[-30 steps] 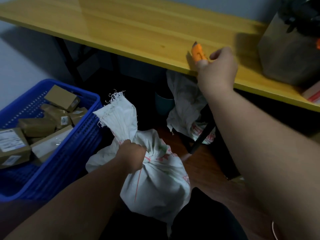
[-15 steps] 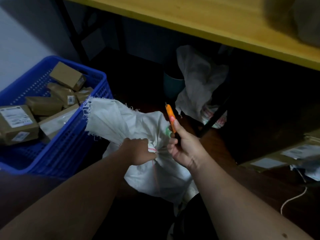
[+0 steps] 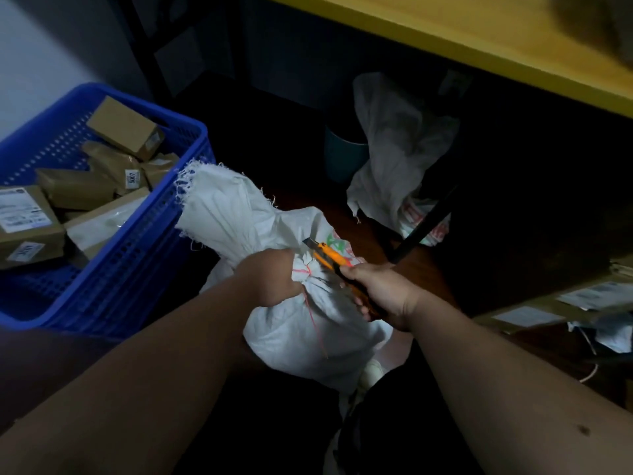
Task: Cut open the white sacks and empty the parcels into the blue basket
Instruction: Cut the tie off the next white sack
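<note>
The left hand (image 3: 270,279) grips the gathered neck of a white woven sack (image 3: 308,323), its fingers curled round the bunched cloth just below the frayed open top, which flares up and to the left toward the blue basket (image 3: 137,255). The sack stands on the floor between the person's forearms, bound at the neck with a thin red string (image 3: 310,269). The right hand (image 3: 380,296) holds an orange utility knife (image 3: 325,257), fingers wrapped round its handle; the short blade points up and left and lies against the sack just beside the tied neck, close to the left hand's knuckles. The basket sits to the left of the sack, touching or nearly touching the frayed top, and holds about seven brown parcels (image 3: 125,126), several with white labels. A second white sack (image 3: 400,156), limp and crumpled, lies well apart under the yellow surface (image 3: 479,32), beside a dark teal bin (image 3: 342,159). More labelled parcels show dimly at the right edge.
</note>
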